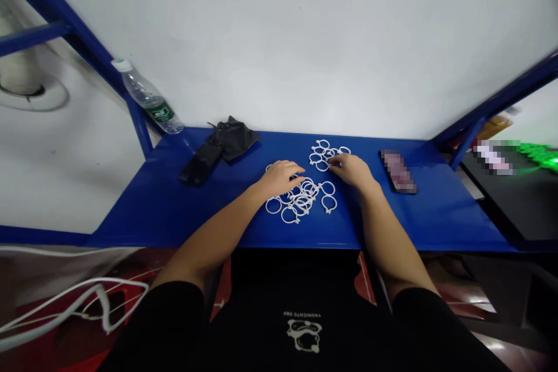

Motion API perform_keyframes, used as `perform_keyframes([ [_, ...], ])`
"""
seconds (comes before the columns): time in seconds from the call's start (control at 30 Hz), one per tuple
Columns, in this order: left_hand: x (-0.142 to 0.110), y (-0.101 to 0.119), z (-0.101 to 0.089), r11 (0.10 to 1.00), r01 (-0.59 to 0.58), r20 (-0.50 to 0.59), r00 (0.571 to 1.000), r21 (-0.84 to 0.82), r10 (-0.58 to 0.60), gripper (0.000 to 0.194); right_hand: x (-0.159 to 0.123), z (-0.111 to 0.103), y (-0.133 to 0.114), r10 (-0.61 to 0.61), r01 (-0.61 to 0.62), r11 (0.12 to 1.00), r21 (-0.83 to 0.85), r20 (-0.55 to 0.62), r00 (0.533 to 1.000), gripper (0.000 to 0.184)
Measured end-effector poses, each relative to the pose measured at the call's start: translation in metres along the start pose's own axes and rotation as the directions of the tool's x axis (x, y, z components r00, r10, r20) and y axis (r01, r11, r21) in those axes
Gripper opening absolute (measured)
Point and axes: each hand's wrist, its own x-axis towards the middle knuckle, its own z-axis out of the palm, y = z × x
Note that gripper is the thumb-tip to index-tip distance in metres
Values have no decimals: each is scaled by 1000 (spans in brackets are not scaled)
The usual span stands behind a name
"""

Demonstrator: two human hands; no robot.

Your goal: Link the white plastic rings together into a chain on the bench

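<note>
Loose white plastic rings, looking like curtain rings with small eyelets, lie in two groups on the blue tabletop. The nearer heap of rings is the larger, and my left hand rests over its left back side, thumb and fingers apart, covering some rings. Farther back is a smaller cluster of rings. At its right edge, my right hand has its fingertips drawn together on a ring of that cluster. Two rings lie slightly apart, right of the nearer heap.
A phone lies to the right. At the back left are a black pouch, a dark flat item and a tilted water bottle. Blue metal braces flank the tabletop, with a pale wall behind.
</note>
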Motion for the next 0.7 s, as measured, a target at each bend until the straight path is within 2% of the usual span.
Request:
perform_keyframes([
  [0.1, 0, 0, 0, 1000, -4, 0, 1000, 2, 4, 21, -1, -2, -3, -3, 3, 1000, -3, 16, 1000, 13],
  [0.17, 1, 0, 1, 1000, -22, -19, 1000, -5, 21, 21, -2, -5, -3, -9, 10, 998, 55, -10, 1000, 12],
  [0.27, 1, 1, 1, 998, -55, -75, 996, -17, 54, 22, -4, -10, -1, -64, 90, 971, 222, -122, 990, 14],
  [0.37, 2, 1, 1, 995, -96, -168, 981, -13, 92, 23, -6, -9, -5, -126, 215, 907, 363, -252, 959, 18],
  [0.47, 3, 3, 0, 989, -147, -317, 937, 16, 144, 22, -9, 2, -21, -174, 305, 849, 430, -317, 932, 20],
  [0.53, 4, 4, 0, 985, -168, -374, 912, 30, 167, 18, -12, 13, -35, -222, 362, 810, 461, -330, 918, 19],
  [0.6, 3, 6, 0, 985, -167, -375, 912, 35, 168, 13, -15, 23, -49, -269, 415, 770, 485, -344, 900, 18],
  [0.7, 3, 9, 0, 993, -116, -332, 936, 25, 117, 12, -19, 30, -62, -299, 444, 740, 505, -344, 890, 17],
])
